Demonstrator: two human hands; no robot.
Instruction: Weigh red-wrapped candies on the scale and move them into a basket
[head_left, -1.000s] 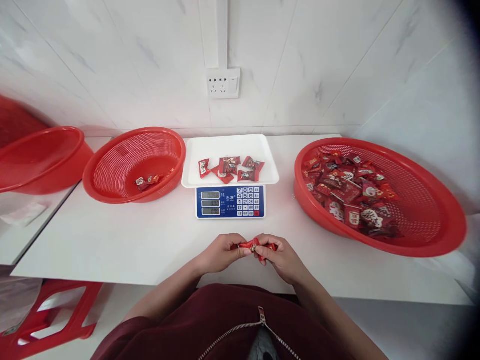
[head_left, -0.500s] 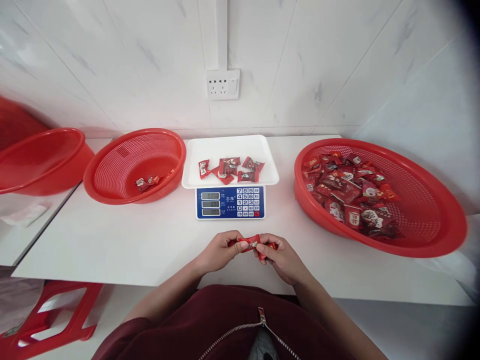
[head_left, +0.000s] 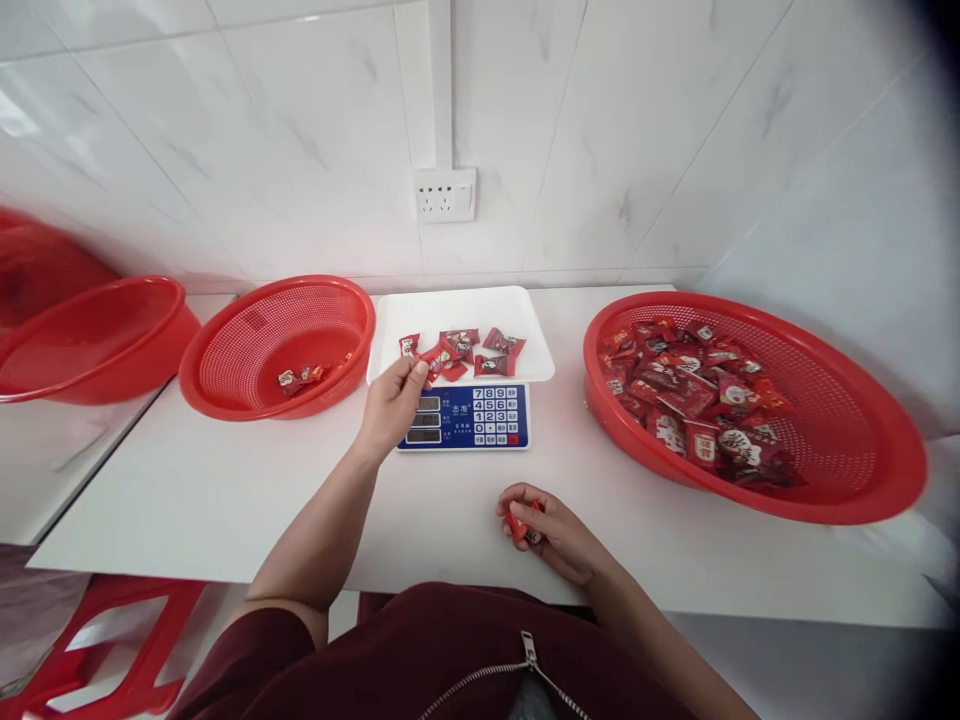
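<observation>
Red plastic fills much of the scene. At the left of the frame stands a smooth-walled basin [head_left: 82, 385], slightly tilted to view, and just beside it a perforated basket [head_left: 240, 345] with a few wrapped pieces [head_left: 304, 378] lying low on its near side. At the right sits a larger, broad-rimmed colander [head_left: 847, 505], its mesh wall rising around a loose heap of glossy wrappers [head_left: 686, 395] in red, maroon and brown with pale print.

Between them, in the middle of the frame, is a digital scale [head_left: 461, 418] with a shallow white rectangular tray [head_left: 480, 305], rounded at the corners, above a blue panel of square white keys. Several crimped, shiny packets [head_left: 499, 365] lie close together along the tray's near half.

Left of centre, the left hand [head_left: 394, 405] pinches a bright red packet [head_left: 442, 357] between thumb and fingers over the tray's near edge; whether it touches the packets beneath cannot be told. That hand covers the left ends of the display windows. Lower, just right of centre, the right hand [head_left: 555, 530] curls around red-wrapped candy [head_left: 517, 527], largely hidden by the fingers, so the number of pieces is unclear.

All this rests on a smooth white table [head_left: 277, 505] against marbled tiles [head_left: 300, 130], with a red plastic stool [head_left: 124, 640] at lower left.
</observation>
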